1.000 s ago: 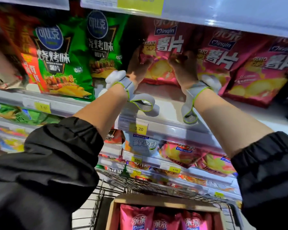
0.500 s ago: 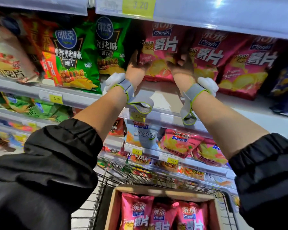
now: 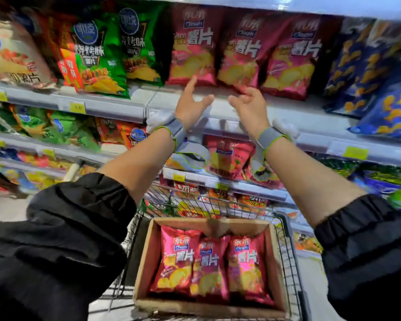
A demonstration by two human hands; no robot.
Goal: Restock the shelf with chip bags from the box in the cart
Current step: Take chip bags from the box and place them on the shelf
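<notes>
Three pink chip bags stand in a row on the shelf (image 3: pixel 287 107); the leftmost pink bag (image 3: pixel 193 46) stands upright just beyond my hands. My left hand (image 3: pixel 191 105) is open with spread fingers, a little below and in front of that bag, holding nothing. My right hand (image 3: pixel 249 106) is open too, fingers loosely curled, just under the middle pink bag (image 3: pixel 241 54), apart from it. Below, a cardboard box (image 3: pixel 148 256) in the wire cart (image 3: pixel 287 251) holds three more pink chip bags (image 3: pixel 208 260) lying side by side.
Green chip bags (image 3: pixel 137 45) stand left of the pink ones, blue bags (image 3: pixel 368 66) to the right. Lower shelves carry more snack bags behind yellow price tags (image 3: pixel 77 108). Grey wrist straps hang from both of my forearms.
Both hands have let go of the pink bag on the shelf and drawn back toward me, opening. The view has tilted down, showing more of the box.
</notes>
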